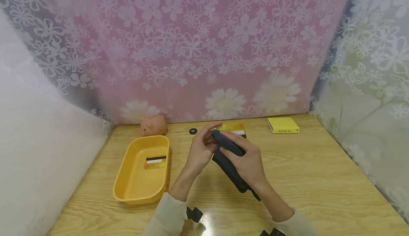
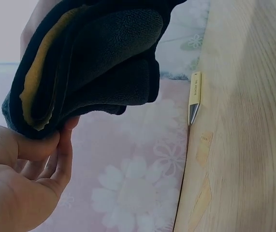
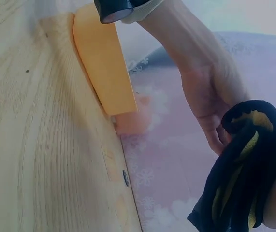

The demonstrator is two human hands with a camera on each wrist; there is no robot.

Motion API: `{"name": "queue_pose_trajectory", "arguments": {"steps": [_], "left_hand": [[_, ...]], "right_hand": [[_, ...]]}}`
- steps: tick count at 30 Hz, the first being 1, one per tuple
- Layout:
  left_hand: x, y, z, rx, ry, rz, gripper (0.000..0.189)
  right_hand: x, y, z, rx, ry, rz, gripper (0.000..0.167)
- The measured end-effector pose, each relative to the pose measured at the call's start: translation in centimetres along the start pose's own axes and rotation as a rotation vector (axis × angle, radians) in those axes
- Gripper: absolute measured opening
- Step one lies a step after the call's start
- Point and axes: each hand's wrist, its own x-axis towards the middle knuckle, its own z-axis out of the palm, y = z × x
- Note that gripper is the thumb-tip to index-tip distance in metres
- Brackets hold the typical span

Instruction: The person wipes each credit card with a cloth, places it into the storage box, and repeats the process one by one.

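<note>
A dark navy, soft cloth (image 1: 227, 143), folded over in thick layers, is held up above the table between both hands. Yellow lining shows along the folds of the cloth (image 2: 108, 58) in the left wrist view. My right hand (image 1: 247, 159) grips it from the right side, thumb and fingers on opposite faces. At the cloth's far left end, my left hand (image 1: 199, 149) pinches the folded edge between thumb and fingers. Beyond the hands lies an orange-yellow card (image 1: 234, 127), partly covered by them. In the right wrist view the cloth (image 3: 239, 169) hides much of the right hand.
On the left stands a yellow tray (image 1: 140, 186) with a striped card (image 1: 155, 162) inside. Behind it sits a pink piggy bank (image 1: 154, 125). A black chip (image 1: 193, 131) lies near the back edge. A yellow book (image 1: 283, 125) is at the back right of the wooden table (image 1: 319, 179).
</note>
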Motion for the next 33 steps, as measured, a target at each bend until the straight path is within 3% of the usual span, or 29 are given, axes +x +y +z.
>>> {"name": "queue_pose_trajectory", "arguments": {"steps": [12,22,30,33], "left_hand": [[-0.2,0.5,0.1,0.048,0.118,-0.061,0.060],[0.4,0.9,-0.2,0.032,0.150,-0.031,0.059],[0.2,0.6,-0.5,0.035,0.188,-0.079,0.060],[0.1,0.4,-0.6,0.037,0.210,-0.085,0.062]], "right_hand": [[0.4,-0.6,-1.2,-0.097,0.098,0.071,0.050],[1.4,-0.5,-2.4,-0.132,0.174,0.042,0.049],[1.8,0.0,-3.8,-0.161,0.259,0.169,0.046],[1.7,-0.2,-3.7,-0.137,0.255,0.170,0.046]]}}
